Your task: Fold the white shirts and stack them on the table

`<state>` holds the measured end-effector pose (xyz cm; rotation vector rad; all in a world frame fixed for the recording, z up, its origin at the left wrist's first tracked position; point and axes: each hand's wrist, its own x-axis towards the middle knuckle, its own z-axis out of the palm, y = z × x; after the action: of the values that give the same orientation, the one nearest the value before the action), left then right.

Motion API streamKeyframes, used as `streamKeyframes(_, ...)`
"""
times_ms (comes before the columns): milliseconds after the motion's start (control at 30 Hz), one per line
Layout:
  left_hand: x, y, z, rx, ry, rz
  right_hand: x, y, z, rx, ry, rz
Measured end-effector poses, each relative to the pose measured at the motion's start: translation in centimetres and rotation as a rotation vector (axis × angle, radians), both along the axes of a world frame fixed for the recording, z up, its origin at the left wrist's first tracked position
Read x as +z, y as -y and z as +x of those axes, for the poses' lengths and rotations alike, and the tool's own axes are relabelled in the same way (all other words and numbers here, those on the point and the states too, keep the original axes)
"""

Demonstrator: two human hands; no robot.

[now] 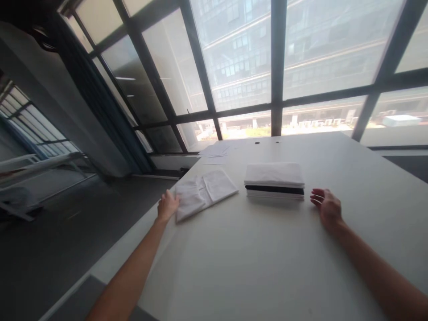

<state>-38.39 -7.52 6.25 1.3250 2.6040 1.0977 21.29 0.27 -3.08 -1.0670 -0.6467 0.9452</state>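
On the white table lies a folded white cloth garment (pixel 214 186), set at a slant, with a seam or opening across its middle. My left hand (pixel 168 206) is at its left end, fingers slightly bent and apart, touching or very close to its edge; the exact contact is hard to make out. To the right sits a neat stack of folded cloths (pixel 274 174), white with one black layer (pixel 274 189) between. Just right of that stack, my right hand (pixel 327 208) is open, holding nothing, its fingers apart and pointing toward the stack.
The white table (pixel 247 267) reaches toward large windows (pixel 240 58). Several paper sheets (pixel 214 151) lie at its far left corner, and a round hole (pixel 257 143) is near the back edge. A dark curtain (pixel 96 102) hangs at the left above a grey floor (pixel 67 214).
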Motion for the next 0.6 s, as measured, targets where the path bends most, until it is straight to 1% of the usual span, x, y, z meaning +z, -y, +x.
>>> streamKeyframes(67, -0.4, -0.9, 1.0, -0.032, -0.126, -0.09, -0.2, -0.1, 0.1, 0.002, 0.006, -0.001)
streamKeyframes(133, -0.7, -2.8, 2.6, -0.082, -0.168, -0.141, -0.4, 0.0, 0.2, 0.008, 0.004, 0.0)
streamKeyframes(167, -1.0, -3.9, 3.5, -0.091, -0.165, -0.145, -0.5, 0.0, 0.3, 0.011, 0.002, 0.004)
streamKeyframes(233, -1.5, -5.8, 5.1, -0.069, -0.142, -0.135, -0.5, 0.2, 0.4, 0.016, -0.007, 0.012)
streamKeyframes(300, -1.9, -7.2, 5.9, -0.032, -0.089, -0.119, -0.5, 0.3, 0.6, 0.019, -0.024, 0.01)
streamKeyframes(333, -1.9, -7.6, 5.9, -0.02, -0.049, -0.112, -0.5, 0.3, 0.6, 0.02, -0.034, 0.006)
streamKeyframes(400, -1.6, -8.0, 5.1, -0.012, 0.053, -0.089, -0.4, 0.2, 0.7, 0.029, -0.045, -0.004)
streamKeyframes(467, -0.6, -7.4, 3.2, -0.014, 0.167, -0.045, -0.3, 0.1, 0.6, 0.038, -0.036, -0.013)
streamKeyframes(533, 0.9, -5.5, 0.5, -0.012, 0.283, 0.028, -0.1, 0.1, 0.5, 0.033, -0.026, -0.024)
streamKeyframes(600, 2.5, -2.0, -2.7, -0.006, 0.399, 0.115, 0.2, 0.1, 0.3, 0.021, -0.024, -0.031)
